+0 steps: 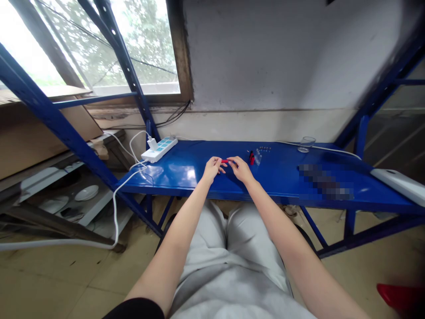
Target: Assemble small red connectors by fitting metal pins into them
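Observation:
A small, slim red piece (225,161) spans the gap between my hands above the blue table, too small for me to tell its exact kind. My left hand (213,167) pinches one end of it. On the other end, the fingers of my right hand (239,167) are closed. Just right of my right hand stand several small red and black pieces (252,158). Beside them are clear little tubes (258,157), and behind these lies a row of tiny metallic-looking parts (265,149).
On the blue table (212,146) a white power strip (160,149) with a plug and cables lies at the left. A clear glass cup (306,145) stands back right, near a blurred-out dark object (327,182). A white device (400,184) sits at the right edge.

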`<state>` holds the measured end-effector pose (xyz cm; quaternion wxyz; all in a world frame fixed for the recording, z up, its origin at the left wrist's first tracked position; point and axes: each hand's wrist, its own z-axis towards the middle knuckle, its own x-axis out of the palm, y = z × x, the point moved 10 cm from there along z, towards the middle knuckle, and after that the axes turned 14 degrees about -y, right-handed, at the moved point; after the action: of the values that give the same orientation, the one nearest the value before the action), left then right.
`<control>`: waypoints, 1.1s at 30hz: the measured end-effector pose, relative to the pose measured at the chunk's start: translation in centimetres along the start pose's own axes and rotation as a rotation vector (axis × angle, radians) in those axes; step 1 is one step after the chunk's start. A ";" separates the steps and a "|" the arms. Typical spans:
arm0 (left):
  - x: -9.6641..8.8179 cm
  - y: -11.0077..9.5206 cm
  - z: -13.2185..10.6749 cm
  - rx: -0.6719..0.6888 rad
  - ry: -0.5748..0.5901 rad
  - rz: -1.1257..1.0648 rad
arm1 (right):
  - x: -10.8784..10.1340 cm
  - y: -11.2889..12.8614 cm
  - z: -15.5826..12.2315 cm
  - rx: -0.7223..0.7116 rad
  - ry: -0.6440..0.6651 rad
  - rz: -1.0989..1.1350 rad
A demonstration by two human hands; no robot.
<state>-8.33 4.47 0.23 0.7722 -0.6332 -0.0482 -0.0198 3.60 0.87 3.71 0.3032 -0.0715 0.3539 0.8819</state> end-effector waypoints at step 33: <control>1.3 -0.5 -0.8 -0.104 0.163 -0.240 | 0.4 1.4 -0.3 -0.047 0.058 0.119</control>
<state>-7.06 3.62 0.65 0.7319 -0.6582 -0.0600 -0.1657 2.48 0.04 4.15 0.2379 -0.0830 0.3455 0.9040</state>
